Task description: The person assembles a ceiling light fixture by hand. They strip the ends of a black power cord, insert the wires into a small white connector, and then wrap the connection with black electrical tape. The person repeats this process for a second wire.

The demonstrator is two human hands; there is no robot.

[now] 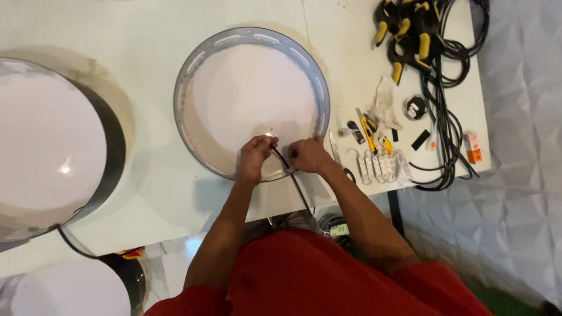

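Head view: left hand (256, 153) and right hand (307, 155) pinch a thin black cable (284, 159) at the near rim of a round, grey-rimmed white disc (252, 93) on the white tabletop (146, 35).

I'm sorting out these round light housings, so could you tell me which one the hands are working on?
The middle round housing, grey-rimmed and fully in view; both the left hand and right hand rest on its near rim, at the black cable.
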